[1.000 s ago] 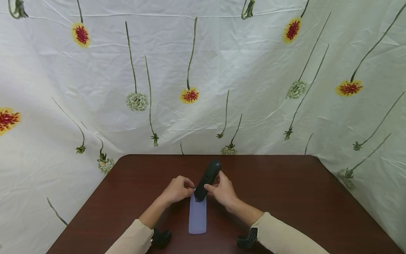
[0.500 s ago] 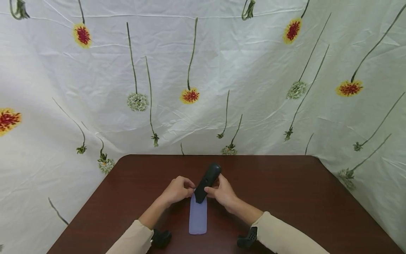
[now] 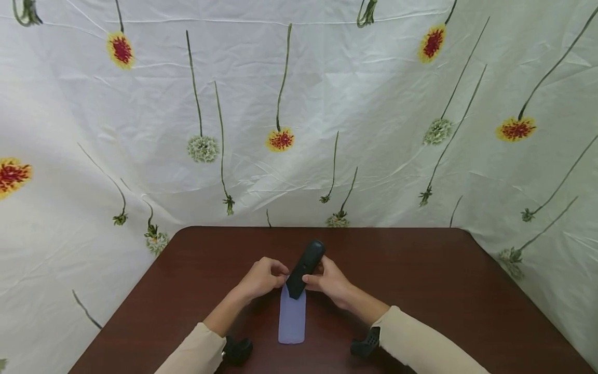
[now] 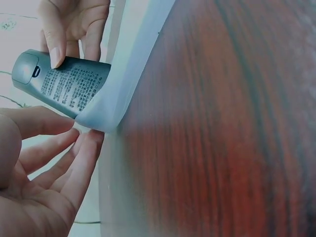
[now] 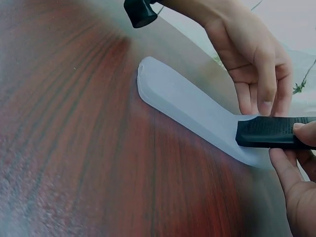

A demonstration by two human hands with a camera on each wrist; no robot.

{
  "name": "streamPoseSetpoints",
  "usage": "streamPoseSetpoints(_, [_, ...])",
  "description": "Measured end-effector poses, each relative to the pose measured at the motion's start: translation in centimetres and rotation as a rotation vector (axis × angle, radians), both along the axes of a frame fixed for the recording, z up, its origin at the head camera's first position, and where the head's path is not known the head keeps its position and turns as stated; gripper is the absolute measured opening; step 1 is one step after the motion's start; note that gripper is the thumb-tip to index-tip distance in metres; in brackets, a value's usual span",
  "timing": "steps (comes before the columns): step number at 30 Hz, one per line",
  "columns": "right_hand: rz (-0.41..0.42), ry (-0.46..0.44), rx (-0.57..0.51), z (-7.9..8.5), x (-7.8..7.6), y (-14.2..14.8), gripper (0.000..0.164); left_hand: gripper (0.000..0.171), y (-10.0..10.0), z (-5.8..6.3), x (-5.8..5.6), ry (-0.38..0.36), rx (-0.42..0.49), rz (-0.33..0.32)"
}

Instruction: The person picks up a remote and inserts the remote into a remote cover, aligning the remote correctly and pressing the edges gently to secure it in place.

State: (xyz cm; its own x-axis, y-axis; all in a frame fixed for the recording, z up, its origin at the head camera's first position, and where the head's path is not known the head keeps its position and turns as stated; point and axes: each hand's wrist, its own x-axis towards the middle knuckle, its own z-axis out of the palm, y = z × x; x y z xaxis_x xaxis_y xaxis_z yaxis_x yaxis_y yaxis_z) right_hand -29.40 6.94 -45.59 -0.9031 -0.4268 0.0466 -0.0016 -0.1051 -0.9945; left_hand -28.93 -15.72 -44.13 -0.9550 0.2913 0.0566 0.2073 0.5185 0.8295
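Note:
A pale bluish translucent sleeve [image 3: 291,319] lies lengthwise on the table, its far end lifted. My left hand [image 3: 262,275] pinches the rim of that raised end between thumb and fingers. In my right hand [image 3: 330,283] is a black remote control [image 3: 306,267], held slantwise with the thumb on one face. Small print covers the face of the remote control [image 4: 74,86] in the left wrist view. Its lower end sits at the mouth of the sleeve [image 5: 187,108], overlapping the lifted rim. The right hand's fingers are partly hidden behind the remote.
The dark red-brown table [image 3: 420,291] has rounded far corners. Behind it hangs a white cloth [image 3: 374,104] with printed flowers. Black wrist devices [image 3: 238,350] hang beneath both light sleeves of the person, close to the table's near side.
The remote control has tipped slightly and shifted a little towards the near side, its lower end now further down over the sleeve. The left hand keeps its pinch on the rim.

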Motion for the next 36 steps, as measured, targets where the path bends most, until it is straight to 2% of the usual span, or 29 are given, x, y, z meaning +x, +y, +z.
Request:
streamPoseSetpoints(6, [0.002, -0.002, -0.009, 0.0, -0.1, 0.2, 0.056, 0.027, -0.2, 0.7, 0.2, -0.052, 0.008, -0.110])
streamPoseSetpoints(8, [-0.002, -0.001, -0.009, 0.0, -0.1, 0.3, 0.056, 0.033, -0.2, 0.8, 0.2, -0.073, 0.023, -0.122])
streamPoseSetpoints(14, [0.006, 0.006, -0.013, 0.1, 0.0, 0.4, 0.056, 0.054, -0.2, 0.8, 0.3, -0.083, -0.015, -0.032])
streamPoseSetpoints(17, [0.003, 0.012, -0.036, 0.1, 0.0, 0.5, 0.055, 0.055, -0.4, 0.7, 0.3, -0.124, -0.008, -0.023])
streamPoseSetpoints(21, [-0.004, 0.029, -0.072, 0.4, -0.1, 0.8, 0.055, 0.046, -0.7, 0.6, 0.2, -0.219, 0.080, -0.075])
streamPoseSetpoints(26, [0.015, 0.043, -0.100, 1.2, -0.2, 1.0, 0.055, 0.041, -1.1, 0.5, 0.1, -0.266, 0.216, -0.124])
streamPoseSetpoints(30, [0.011, 0.056, -0.112, 2.1, -0.3, 1.3, 0.056, 0.043, -1.0, 0.5, 0.0, -0.246, 0.338, -0.108])
streamPoseSetpoints(36, [0.018, 0.109, -0.105, 3.8, -0.1, 1.8, 0.058, 0.042, -0.4, 0.9, 0.0, -0.207, 0.448, -0.086])
